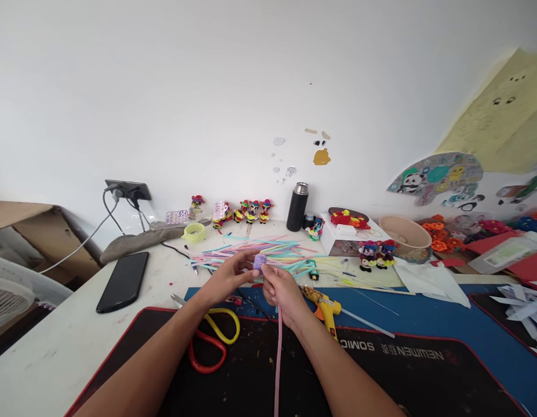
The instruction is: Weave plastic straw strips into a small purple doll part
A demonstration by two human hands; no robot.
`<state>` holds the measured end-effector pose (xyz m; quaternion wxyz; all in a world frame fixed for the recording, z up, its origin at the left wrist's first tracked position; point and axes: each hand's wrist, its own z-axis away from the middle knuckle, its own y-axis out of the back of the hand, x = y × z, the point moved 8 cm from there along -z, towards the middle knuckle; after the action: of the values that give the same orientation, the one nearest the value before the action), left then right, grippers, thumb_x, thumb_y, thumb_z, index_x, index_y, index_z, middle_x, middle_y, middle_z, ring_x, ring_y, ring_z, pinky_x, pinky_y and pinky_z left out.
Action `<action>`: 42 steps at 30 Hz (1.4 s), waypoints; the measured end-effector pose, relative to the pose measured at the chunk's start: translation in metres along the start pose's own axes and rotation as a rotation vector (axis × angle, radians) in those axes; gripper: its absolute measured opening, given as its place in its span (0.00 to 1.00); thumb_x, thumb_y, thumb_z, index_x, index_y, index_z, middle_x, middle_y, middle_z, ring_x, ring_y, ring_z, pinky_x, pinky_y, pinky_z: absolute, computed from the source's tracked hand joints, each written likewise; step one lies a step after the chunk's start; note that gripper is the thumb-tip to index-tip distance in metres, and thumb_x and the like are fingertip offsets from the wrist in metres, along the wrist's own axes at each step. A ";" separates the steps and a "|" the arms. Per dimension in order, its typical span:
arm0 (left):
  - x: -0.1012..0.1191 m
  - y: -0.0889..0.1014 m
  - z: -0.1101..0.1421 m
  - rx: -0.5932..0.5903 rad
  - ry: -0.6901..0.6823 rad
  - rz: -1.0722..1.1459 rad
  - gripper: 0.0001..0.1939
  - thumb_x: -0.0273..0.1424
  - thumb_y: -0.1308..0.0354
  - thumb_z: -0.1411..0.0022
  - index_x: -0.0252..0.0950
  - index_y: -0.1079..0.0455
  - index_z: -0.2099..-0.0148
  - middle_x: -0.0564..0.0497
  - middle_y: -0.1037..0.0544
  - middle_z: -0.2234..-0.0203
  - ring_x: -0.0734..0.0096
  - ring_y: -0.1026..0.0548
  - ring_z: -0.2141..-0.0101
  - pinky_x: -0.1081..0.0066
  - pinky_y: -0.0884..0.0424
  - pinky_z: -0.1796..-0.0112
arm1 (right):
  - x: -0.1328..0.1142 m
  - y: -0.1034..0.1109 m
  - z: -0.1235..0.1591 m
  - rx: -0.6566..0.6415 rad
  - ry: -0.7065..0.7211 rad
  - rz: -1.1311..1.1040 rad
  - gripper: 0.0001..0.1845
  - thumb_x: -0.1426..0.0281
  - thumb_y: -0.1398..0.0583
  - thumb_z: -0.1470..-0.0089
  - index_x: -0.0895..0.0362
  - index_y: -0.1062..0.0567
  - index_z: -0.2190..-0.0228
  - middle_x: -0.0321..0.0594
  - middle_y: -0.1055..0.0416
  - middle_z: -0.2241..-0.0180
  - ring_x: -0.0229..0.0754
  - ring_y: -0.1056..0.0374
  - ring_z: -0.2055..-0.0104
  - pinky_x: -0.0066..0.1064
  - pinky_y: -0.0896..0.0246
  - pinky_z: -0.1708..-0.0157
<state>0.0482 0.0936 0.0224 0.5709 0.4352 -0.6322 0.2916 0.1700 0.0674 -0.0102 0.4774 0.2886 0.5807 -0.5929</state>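
A small purple fuzzy piece is held between both hands above the table. My left hand pinches it from the left with its fingertips. My right hand is closed round it from the right and also grips a long pink strip that hangs down toward me. Just behind the hands lies a heap of several pastel straws. Scissors with yellow and red handles rest on the black mat under my left forearm. A yellow glue gun lies right of my right hand.
A black phone lies at left near a plugged wall socket. Small colourful figurines, a black flask, a white box, a bowl and paper scraps line the back and right. A fan stands far left.
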 end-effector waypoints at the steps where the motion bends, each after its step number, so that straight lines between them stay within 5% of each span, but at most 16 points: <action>1: -0.001 0.002 -0.001 0.006 0.020 0.012 0.32 0.45 0.32 0.38 0.39 0.30 0.36 0.43 0.21 0.52 0.59 0.22 0.55 0.60 0.23 0.55 | 0.000 0.000 0.000 -0.002 -0.003 0.001 0.29 0.46 0.28 0.54 0.53 0.35 0.75 0.21 0.47 0.88 0.28 0.58 0.88 0.26 0.69 0.85; 15: 0.006 0.002 -0.001 0.048 0.067 0.070 0.23 0.48 0.30 0.41 0.35 0.20 0.53 0.47 0.17 0.61 0.62 0.22 0.63 0.64 0.23 0.61 | -0.001 -0.012 0.004 -0.071 0.016 0.052 0.27 0.45 0.30 0.52 0.55 0.28 0.68 0.21 0.47 0.88 0.29 0.59 0.87 0.26 0.69 0.86; 24: 0.002 0.008 -0.002 0.158 0.059 0.193 0.19 0.44 0.27 0.44 0.36 0.22 0.58 0.47 0.16 0.62 0.59 0.21 0.58 0.62 0.29 0.50 | -0.004 -0.011 0.005 -0.037 0.032 0.049 0.32 0.41 0.32 0.53 0.53 0.36 0.75 0.23 0.45 0.88 0.28 0.56 0.88 0.25 0.67 0.87; 34: -0.006 0.019 -0.001 0.258 0.076 0.243 0.16 0.42 0.27 0.43 0.36 0.22 0.59 0.51 0.21 0.68 0.68 0.26 0.67 0.71 0.32 0.65 | 0.001 -0.005 0.002 0.008 0.006 0.045 0.35 0.38 0.33 0.54 0.53 0.40 0.81 0.24 0.49 0.90 0.28 0.57 0.89 0.27 0.69 0.87; 42: 0.005 0.026 0.001 0.284 0.098 0.376 0.18 0.42 0.25 0.47 0.35 0.22 0.61 0.49 0.19 0.66 0.72 0.28 0.70 0.74 0.33 0.70 | 0.002 -0.006 0.005 -0.022 -0.040 0.067 0.31 0.43 0.31 0.52 0.56 0.27 0.61 0.20 0.46 0.86 0.29 0.59 0.86 0.26 0.69 0.85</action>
<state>0.0252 0.1029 0.0307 0.4695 0.3713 -0.6263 0.4994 0.1647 0.0612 -0.0089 0.5116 0.2910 0.5675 -0.5758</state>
